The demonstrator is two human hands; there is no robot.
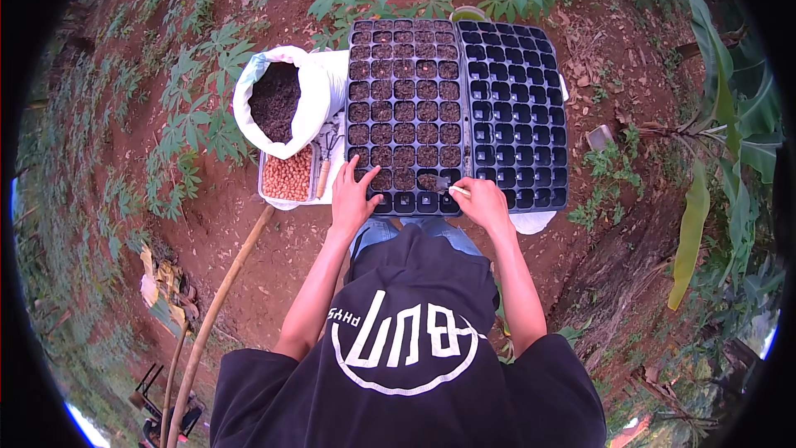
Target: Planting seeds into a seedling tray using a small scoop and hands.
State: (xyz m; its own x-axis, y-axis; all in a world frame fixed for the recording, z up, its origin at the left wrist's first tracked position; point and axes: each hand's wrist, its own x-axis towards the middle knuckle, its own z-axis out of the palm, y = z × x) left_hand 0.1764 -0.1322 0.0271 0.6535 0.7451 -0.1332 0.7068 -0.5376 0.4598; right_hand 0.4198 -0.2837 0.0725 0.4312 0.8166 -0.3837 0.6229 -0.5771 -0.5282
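Note:
My right hand point(483, 202) grips the light handle of a small trowel point(441, 183), its blade over a soil-holding cell near the front right of the left seedling tray point(404, 99). My left hand point(356, 196) rests with fingers spread on that tray's front left corner, holding nothing. Dark soil fills most cells of this tray; several in the front row look unfilled, and a few back cells show reddish seeds. Beside it on the right lies a black seedling tray point(517, 112) with no soil visible in its cells.
Left of the trays stand a white sack of dark soil point(316, 90), a clear plastic box of reddish-brown seeds point(289, 175) and a small hand rake point(324, 174) with a wooden handle. A wooden pole point(217, 311) slants at the lower left. Leafy plants surround the bare earth.

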